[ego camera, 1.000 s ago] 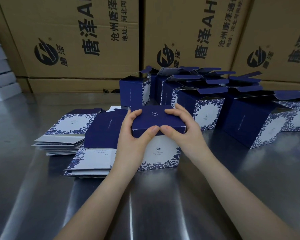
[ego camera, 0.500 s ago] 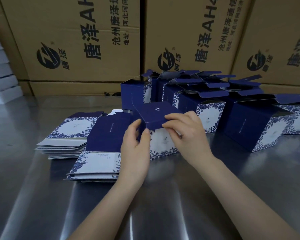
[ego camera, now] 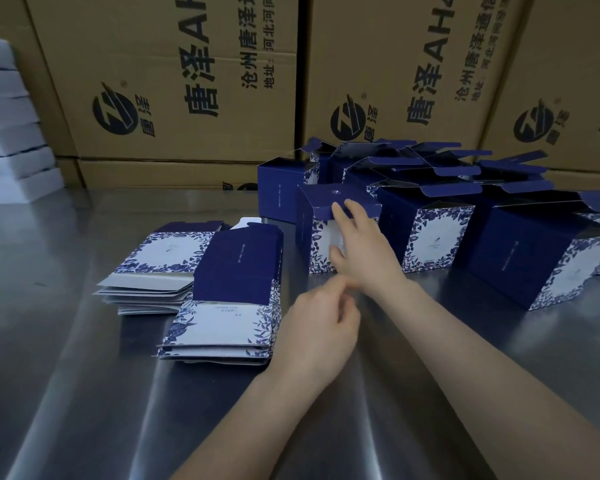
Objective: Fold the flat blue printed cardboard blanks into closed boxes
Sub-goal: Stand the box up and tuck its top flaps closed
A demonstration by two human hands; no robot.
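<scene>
E1: Moved since the last frame: box [ego camera: 340,199] was pushed back beside the open boxes [ego camera: 433,230], and the left hand [ego camera: 321,327] was taken off it.
E2: Hand states?
E1: Right hand [ego camera: 364,251] is laid on the box front, fingers straight, tips at the lid edge. Left hand is blurred, fingers loosely curled, nothing held.
E2: Box look?
E1: Lid is shut. Top and side are navy; the white front is framed by blue leaf print. It is stood on the steel table [ego camera: 84,375], right of the flat blanks [ego camera: 236,271].
E2: Readable text?
E1: "唐泽" and "AH" are printed in black on the brown cartons [ego camera: 174,81] behind.
</scene>
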